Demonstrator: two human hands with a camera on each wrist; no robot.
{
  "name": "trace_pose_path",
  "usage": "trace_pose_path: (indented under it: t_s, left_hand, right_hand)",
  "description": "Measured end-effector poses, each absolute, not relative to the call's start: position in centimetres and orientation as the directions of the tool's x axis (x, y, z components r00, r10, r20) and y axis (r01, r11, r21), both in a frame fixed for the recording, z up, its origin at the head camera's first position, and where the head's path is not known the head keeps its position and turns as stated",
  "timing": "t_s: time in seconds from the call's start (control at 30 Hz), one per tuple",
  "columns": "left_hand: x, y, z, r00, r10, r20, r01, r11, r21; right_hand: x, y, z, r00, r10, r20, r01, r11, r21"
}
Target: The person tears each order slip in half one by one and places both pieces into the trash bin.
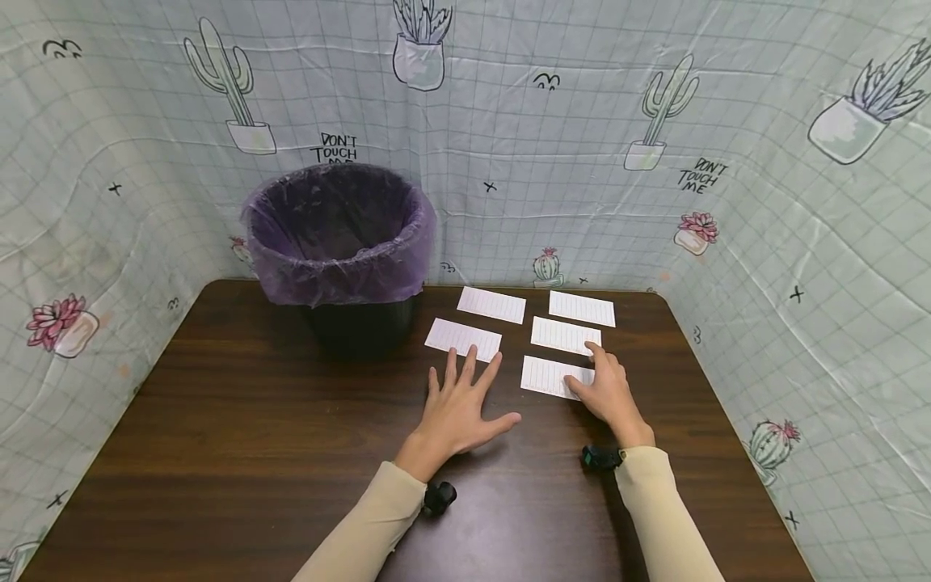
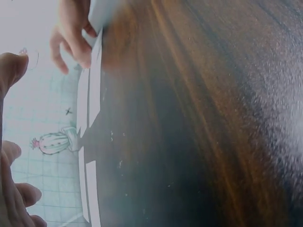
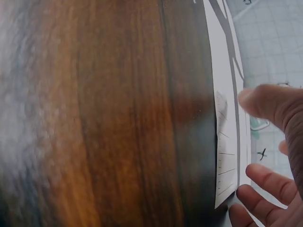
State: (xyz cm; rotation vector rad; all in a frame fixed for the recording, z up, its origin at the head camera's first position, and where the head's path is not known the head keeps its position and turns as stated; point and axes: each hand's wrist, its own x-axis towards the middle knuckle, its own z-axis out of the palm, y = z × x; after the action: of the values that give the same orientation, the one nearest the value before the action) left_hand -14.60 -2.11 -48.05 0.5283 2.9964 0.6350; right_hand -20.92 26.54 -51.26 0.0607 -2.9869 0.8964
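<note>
While left grip [image 1: 457,414] splays, right grip [image 1: 609,393] spans card [image 1: 544,376].

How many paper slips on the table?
5: two slips near the bin, one behind the other; three slips in a column by the right hand; others may be hidden.

We see a shiny table [image 1: 254,453] that looks like wood, dull, smooth paper cards [image 1: 491,305], a thin, crinkly plastic bag [image 1: 342,280] over a dark bin [image 1: 364,330] that looks like plastic, soft-looking cloth sleeves [image 1: 367,521] and a wrinkly, cloth-like wall sheet [image 1: 494,129].
</note>
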Motion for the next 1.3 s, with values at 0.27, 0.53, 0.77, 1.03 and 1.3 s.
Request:
trace_pose_path:
  t_s: [0.27,0.53,0.77,1.03,1.3]
  left_hand:
    - [-14.6,-1.9,-48.6,-0.944,0.325,0.061,0.316,0.832,0.457]
    - [-14.4,-1.6,-49.4,-0.946,0.319,0.052,0.298,0.796,0.527]
    - [-14.5,-1.6,-49.6,-0.951,0.306,0.046,0.277,0.774,0.569]
    - [-14.8,-2.2,-50.2,-0.953,0.293,0.075,0.277,0.747,0.605]
    - [-15.8,-3.3,-50.4,-0.953,0.275,0.125,0.286,0.689,0.666]
  right_hand:
    - [-21.1,26.4,-51.7,-0.998,-0.057,0.015,-0.056,0.834,-0.548]
    - [-21.2,26.1,-51.6,-0.995,-0.095,-0.028,-0.063,0.823,-0.565]
    - [-21.1,25.6,-50.9,-0.992,-0.084,-0.095,-0.014,0.818,-0.576]
    - [-20.8,24.2,-51.1,-0.995,-0.098,-0.002,-0.077,0.795,-0.602]
    - [-20.2,21.4,-51.1,-0.984,-0.151,0.092,-0.174,0.726,-0.665]
